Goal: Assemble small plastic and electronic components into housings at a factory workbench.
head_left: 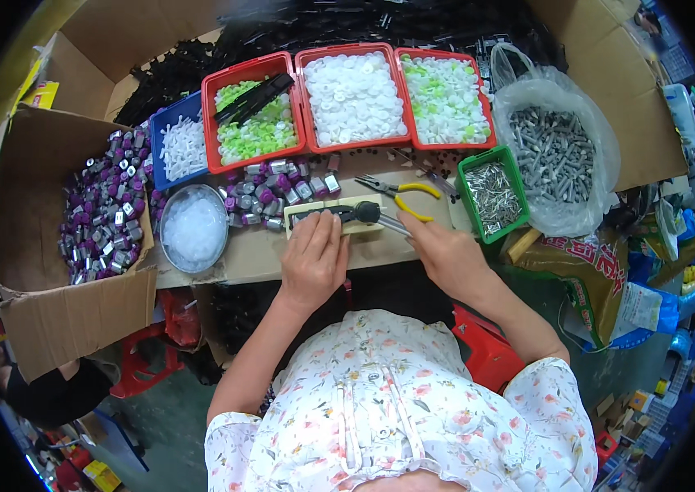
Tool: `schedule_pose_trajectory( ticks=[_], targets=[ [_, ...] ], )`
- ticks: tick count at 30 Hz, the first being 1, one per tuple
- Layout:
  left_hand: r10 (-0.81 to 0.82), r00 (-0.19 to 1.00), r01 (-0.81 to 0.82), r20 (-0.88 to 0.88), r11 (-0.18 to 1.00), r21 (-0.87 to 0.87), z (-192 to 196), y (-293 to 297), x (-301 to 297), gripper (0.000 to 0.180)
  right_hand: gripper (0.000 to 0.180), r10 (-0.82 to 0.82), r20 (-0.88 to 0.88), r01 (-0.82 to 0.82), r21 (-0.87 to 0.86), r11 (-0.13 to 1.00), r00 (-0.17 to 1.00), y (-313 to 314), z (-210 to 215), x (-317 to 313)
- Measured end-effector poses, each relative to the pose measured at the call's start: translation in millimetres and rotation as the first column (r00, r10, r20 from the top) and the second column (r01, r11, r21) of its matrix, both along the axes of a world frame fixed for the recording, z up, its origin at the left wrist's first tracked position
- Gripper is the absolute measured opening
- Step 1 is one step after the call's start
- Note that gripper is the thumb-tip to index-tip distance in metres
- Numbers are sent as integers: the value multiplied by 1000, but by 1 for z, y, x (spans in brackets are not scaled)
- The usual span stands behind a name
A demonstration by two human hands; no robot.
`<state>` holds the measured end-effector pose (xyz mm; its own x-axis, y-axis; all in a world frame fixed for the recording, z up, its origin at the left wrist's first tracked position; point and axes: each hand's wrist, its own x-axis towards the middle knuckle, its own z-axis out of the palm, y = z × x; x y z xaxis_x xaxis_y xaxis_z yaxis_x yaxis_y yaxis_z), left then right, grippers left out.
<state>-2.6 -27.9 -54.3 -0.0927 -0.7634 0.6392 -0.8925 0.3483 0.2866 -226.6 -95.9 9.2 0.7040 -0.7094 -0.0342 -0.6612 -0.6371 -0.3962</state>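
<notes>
The pale rectangular jig block [338,216] lies at the near edge of the tabletop [265,256], and everything else is placed from it. A black strip-shaped plastic part with a round black knob [346,214] sits along its top. The left hand [313,261] rests on the block's near side, fingers flat over the strip's left half, pressing rather than closed around anything. The right hand [443,252] comes in from the block's right end, its fingertips at thin metal prongs beside the knob; whether that grip is pinched shut on them I cannot tell.

Just behind the block lie yellow-handled pliers [401,190] and a scatter of small silver and purple metal caps [274,190]. Left of it stands a round metal bowl of clear pieces [193,228]; right of it, a green plastic bin of metal pins [491,195]. Red plastic trays of white and green discs [353,97] line up beyond.

This looks like an assembly step: a part being seated on the block. The next move would call for steady downward pressure from the left hand while the right aligns the prongs.
</notes>
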Motion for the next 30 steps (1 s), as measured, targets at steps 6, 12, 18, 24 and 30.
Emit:
schedule_pose_trajectory(
  ticks=[6, 12, 18, 24, 30],
  targets=[
    [-35, 999, 35, 7, 999, 8, 1, 0, 5, 32, 44, -74, 415, 167, -193, 967, 907, 3, 16, -13],
    [-40, 999, 40, -9, 999, 6, 2, -3, 5, 30, 33, -71, 300, 103, -93, 990, 951, -12, 8, -16],
    [-29, 988, 40, -153, 997, 68, 9, -7, 10, 29, 26, -170, 322, 292, -385, 876, 932, -103, 13, -14],
    [-47, 974, 86, -222, 981, 173, 14, -20, 9, 27, 19, -241, 202, 314, -567, 762, 949, -150, -10, -20],
    [19, 890, 107, -456, 963, 249, 31, -17, 20, 30, 24, -45, 270, 162, -430, 888, 962, -90, 2, -9]
  ],
)
